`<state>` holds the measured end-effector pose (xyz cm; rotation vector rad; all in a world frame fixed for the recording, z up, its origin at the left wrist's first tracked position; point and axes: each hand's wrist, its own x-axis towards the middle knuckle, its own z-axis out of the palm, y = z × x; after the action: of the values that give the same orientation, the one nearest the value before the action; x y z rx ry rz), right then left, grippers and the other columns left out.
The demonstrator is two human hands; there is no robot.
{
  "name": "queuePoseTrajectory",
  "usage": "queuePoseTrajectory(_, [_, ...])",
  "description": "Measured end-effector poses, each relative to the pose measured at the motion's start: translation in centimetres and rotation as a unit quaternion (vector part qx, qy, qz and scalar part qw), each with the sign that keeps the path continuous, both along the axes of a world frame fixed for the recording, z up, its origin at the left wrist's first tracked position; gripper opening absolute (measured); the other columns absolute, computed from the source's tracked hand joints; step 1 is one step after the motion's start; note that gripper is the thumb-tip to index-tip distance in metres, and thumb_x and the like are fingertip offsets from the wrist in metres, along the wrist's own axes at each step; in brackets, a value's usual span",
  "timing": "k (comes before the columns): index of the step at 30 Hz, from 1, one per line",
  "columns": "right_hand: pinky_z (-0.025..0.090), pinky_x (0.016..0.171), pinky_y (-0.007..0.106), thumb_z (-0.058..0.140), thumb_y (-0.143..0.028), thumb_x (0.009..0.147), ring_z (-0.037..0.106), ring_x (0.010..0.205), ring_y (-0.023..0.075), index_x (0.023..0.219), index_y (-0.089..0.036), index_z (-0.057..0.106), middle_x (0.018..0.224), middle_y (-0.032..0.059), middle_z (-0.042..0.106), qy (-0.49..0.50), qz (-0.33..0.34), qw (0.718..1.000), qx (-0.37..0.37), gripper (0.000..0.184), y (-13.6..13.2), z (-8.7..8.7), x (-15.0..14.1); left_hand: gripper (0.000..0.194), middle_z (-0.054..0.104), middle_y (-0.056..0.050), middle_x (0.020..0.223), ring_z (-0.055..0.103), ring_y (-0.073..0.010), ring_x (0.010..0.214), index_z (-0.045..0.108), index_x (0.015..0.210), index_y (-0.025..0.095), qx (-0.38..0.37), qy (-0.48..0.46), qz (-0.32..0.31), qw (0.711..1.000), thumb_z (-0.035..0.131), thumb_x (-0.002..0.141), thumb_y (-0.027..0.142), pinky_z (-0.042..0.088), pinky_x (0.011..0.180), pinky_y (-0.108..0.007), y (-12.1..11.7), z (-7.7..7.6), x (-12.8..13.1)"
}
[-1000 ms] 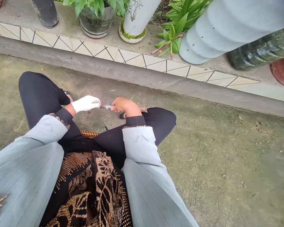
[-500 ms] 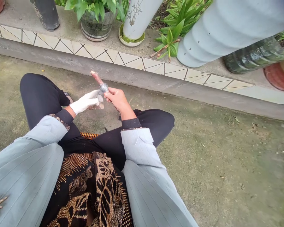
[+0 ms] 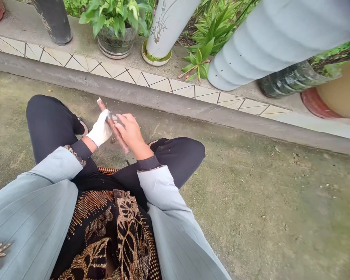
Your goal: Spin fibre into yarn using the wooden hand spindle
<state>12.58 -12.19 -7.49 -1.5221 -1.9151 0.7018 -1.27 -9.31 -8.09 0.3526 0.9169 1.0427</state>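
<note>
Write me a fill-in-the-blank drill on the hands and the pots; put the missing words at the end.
The glove on the left hand, which holds the stick, is ____ in colour. The right hand wears no glove, so its skin is ____. On the ledge, as the wearer sees it, the black pot stands to the ____ of the clear pot. That clear pot holds a leafy green ____.

Missing words: white; bare; left; plant.
</note>
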Motion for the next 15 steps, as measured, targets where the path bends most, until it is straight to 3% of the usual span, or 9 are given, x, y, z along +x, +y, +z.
queuePoseTrajectory(2, [0.045,0.100,0.036,0.041,-0.023,0.095,0.056,0.111,0.0209,0.132,-0.019,0.059,0.120,0.0105,0.059,0.066,-0.070,0.995,-0.023,0.041,0.6,-0.9,2.6,0.044,0.053,0.002,0.056,0.053,-0.0108,0.047,0.051,0.069,0.020,-0.015,-0.036,-0.010,0.999,0.058,0.083,0.060,0.052,0.054,-0.027,0.5,1.1,-0.7])
queuePoseTrajectory(4, [0.046,0.099,0.038,0.038,-0.015,0.091,0.059,0.107,0.0207,0.134,-0.017,0.057,0.117,0.0110,0.061,0.058,-0.144,0.980,-0.122,0.047,0.8,-2.0,4.7,0.048,0.047,0.004,0.052,0.047,-0.0093,0.041,0.046,0.065,0.020,-0.032,-0.065,-0.035,0.997,0.056,0.081,0.064,0.051,0.050,-0.027,0.7,2.6,-1.1])
queuePoseTrajectory(5, [0.045,0.100,0.041,0.042,-0.012,0.088,0.060,0.109,0.0225,0.135,-0.015,0.057,0.118,0.0121,0.062,0.020,-0.129,0.974,-0.187,0.049,0.7,-2.4,5.3,0.049,0.045,0.004,0.051,0.045,-0.0087,0.040,0.045,0.064,0.020,-0.038,-0.077,-0.034,0.996,0.055,0.081,0.065,0.050,0.049,-0.027,0.7,3.5,-1.3])
queuePoseTrajectory(7, [0.042,0.105,0.043,0.059,-0.009,0.076,0.055,0.120,0.0276,0.139,-0.016,0.053,0.131,0.0146,0.057,-0.041,-0.028,0.955,-0.291,0.064,0.2,-3.2,5.3,0.051,0.042,0.005,0.050,0.045,-0.0081,0.039,0.043,0.063,0.020,-0.041,-0.092,-0.041,0.994,0.052,0.083,0.066,0.049,0.048,-0.025,0.6,5.1,-1.4])
queuePoseTrajectory(9, [0.035,0.113,0.043,0.073,-0.014,0.066,0.039,0.138,0.0303,0.148,-0.023,0.043,0.153,0.0129,0.037,-0.030,0.039,0.953,-0.299,0.087,-0.4,-3.6,3.8,0.051,0.040,0.005,0.050,0.045,-0.0076,0.040,0.043,0.063,0.020,-0.035,-0.091,-0.044,0.994,0.050,0.083,0.067,0.049,0.048,-0.024,0.3,6.4,-1.4])
queuePoseTrajectory(11, [0.032,0.115,0.044,0.078,-0.022,0.065,0.029,0.144,0.0308,0.148,-0.024,0.040,0.158,0.0118,0.027,0.015,0.064,0.961,-0.270,0.092,-0.8,-3.7,1.7,0.053,0.040,0.005,0.049,0.045,-0.0075,0.041,0.043,0.064,0.020,-0.020,-0.075,-0.045,0.996,0.049,0.083,0.069,0.049,0.049,-0.023,0.1,7.2,-1.3])
queuePoseTrajectory(13, [0.034,0.113,0.043,0.076,-0.027,0.071,0.037,0.139,0.0276,0.148,-0.020,0.039,0.152,0.0138,0.038,0.092,0.082,0.965,-0.232,0.085,-0.8,-3.5,0.0,0.054,0.041,0.005,0.050,0.047,-0.0081,0.043,0.044,0.065,0.020,0.005,-0.052,-0.044,0.998,0.046,0.085,0.070,0.050,0.051,-0.024,-0.1,7.6,-1.3])
queuePoseTrajectory(15, [0.037,0.110,0.042,0.068,-0.032,0.080,0.048,0.130,0.0249,0.140,-0.015,0.046,0.139,0.0144,0.053,0.155,0.092,0.960,-0.215,0.066,-0.6,-3.2,-0.8,0.054,0.042,0.003,0.050,0.050,-0.0092,0.046,0.044,0.065,0.020,0.033,-0.027,-0.045,0.998,0.041,0.087,0.070,0.051,0.054,-0.025,-0.1,7.7,-1.3])
